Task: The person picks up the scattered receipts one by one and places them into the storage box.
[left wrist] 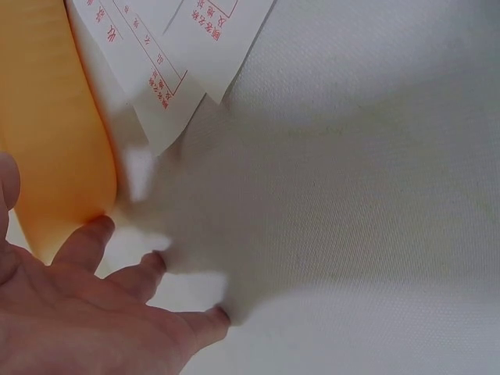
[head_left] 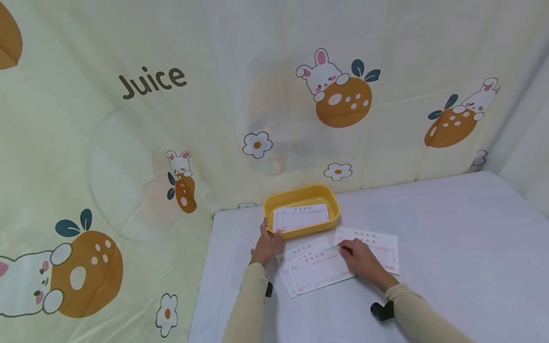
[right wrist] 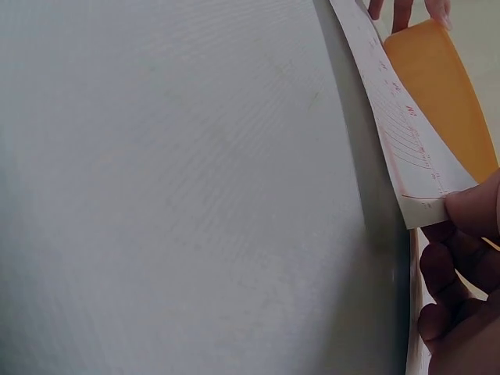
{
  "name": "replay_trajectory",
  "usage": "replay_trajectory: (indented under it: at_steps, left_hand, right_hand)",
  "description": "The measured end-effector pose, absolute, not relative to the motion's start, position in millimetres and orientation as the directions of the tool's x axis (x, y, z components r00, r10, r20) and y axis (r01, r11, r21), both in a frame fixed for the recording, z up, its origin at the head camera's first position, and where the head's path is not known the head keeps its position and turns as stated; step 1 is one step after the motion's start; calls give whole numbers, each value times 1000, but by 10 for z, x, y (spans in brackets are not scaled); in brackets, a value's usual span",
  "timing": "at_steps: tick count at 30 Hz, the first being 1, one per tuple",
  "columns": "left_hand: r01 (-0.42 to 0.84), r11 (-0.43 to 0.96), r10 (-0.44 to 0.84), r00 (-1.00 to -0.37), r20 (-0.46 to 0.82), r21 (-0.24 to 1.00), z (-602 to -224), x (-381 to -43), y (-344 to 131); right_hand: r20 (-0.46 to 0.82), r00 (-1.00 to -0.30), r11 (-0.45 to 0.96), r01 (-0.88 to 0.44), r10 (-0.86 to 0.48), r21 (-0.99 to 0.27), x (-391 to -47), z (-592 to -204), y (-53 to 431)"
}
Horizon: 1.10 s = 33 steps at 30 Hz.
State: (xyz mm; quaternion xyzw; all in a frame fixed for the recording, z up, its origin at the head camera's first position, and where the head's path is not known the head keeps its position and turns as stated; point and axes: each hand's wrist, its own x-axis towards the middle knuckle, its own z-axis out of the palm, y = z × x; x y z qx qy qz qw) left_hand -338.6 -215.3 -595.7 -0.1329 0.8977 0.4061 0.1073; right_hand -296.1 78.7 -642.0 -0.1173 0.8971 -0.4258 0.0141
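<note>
My right hand (head_left: pixel 360 259) pinches the right edge of a printed paper slip (head_left: pixel 321 271) between thumb and fingers, with the slip's edge raised in the right wrist view. A second slip (head_left: pixel 306 248) lies partly under it. Beneath and behind the right hand are more slips (head_left: pixel 379 245) with red print. At the near left corner of a yellow tray (head_left: pixel 310 230), my left hand (head_left: pixel 266 245) touches the wall with spread fingers. Some of those fingers (left wrist: pixel 142 275) rest by the white tabletop in the left wrist view. Inside the tray lies another printed slip (head_left: pixel 300 216).
A white-covered table (head_left: pixel 450 252) carries everything and extends to the right. Behind it hangs a pale curtain (head_left: pixel 223 119) printed with rabbits, orange fruit and flowers. The tray stands near the table's back edge. Black straps (head_left: pixel 381 311) are on the wrists.
</note>
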Motion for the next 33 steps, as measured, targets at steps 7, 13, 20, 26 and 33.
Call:
replay_trajectory:
  at_steps: [7,13,20,26,33]
  left_hand:
    - [-334,631,-153,-938,-310,700,-5971,-3395,-2156]
    - [-352,615,-167,-933,-319,705,-5952,-3400,-2152]
    - [-350,610,-167,-934,-316,711,-5943,-3410,-2160]
    - [-347,616,-163,-934,-316,707,-5954,-3409,-2168]
    - [-346,618,-161,-935,-317,705,-5971,-3396,-2153]
  right_hand:
    - [56,-977,602,-173,-207,-780,-2973,-6379,801]
    - [50,-982,592,-151,-184,-792,-3018,-6316,815]
    - [20,-990,571,-98,-142,-815,-3074,-6256,864]
    - [34,-991,566,-102,-129,-818,-3185,-6168,900]
    - [63,-990,548,-123,-128,-827,-3369,-6035,925]
